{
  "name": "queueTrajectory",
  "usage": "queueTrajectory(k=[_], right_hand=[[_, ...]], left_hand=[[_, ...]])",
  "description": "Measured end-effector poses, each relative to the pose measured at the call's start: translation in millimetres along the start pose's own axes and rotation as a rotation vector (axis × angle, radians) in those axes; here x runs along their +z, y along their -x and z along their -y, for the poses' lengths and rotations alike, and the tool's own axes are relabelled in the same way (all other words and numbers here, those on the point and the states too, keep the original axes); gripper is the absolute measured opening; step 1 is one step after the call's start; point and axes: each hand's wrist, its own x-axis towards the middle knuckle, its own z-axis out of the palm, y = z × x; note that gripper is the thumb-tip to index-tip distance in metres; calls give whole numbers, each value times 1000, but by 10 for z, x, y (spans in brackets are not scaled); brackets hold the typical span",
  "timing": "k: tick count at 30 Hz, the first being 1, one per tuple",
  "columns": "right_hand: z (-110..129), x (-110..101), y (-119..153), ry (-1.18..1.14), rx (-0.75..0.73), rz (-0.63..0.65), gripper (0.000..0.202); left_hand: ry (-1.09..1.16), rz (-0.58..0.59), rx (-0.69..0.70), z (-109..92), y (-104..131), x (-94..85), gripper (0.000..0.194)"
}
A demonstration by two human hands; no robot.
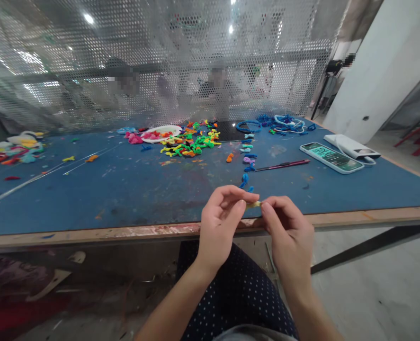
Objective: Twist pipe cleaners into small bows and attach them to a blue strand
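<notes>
Because the yellow piece (254,204) is so small, it is pinched with fingertips, not held in a fist. One end is gripped by the thumb and fingers of the left hand (217,227), and the other end is gripped by the right hand (293,232). With both grips closed on it, the piece can be kept steady, it seems. It is held up near the front edge of the table (153,199), where it can be seen well.

The phone (332,157) is laid face up, so its lit screen can be read. The white box (353,146) is set just beside it, with a white cord joined on. The loose bits may be kept in groups so they can be found.

One yellow piece is held by two hands. One phone, one white box, one dark red stick (284,166) and one white plate (176,129) are seen. One orange bit (230,157) is left alone near a row of blue and purple bits (249,161), about eight of them. The bright heap (192,144) is too mixed to be counted.
</notes>
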Motion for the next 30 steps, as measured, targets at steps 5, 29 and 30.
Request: queueTrajectory(k=[5,29,30], right_hand=[[18,-6,-53,43,-4,23,11],[73,-111,-167,405,-197,193,11],[69,-119,-167,438,-231,198,11]], left_hand=[[-69,-77,6,19,-69,76,19],[-529,32,198,38,-123,-88,30],[-564,52,222,32,-130,-97,32]])
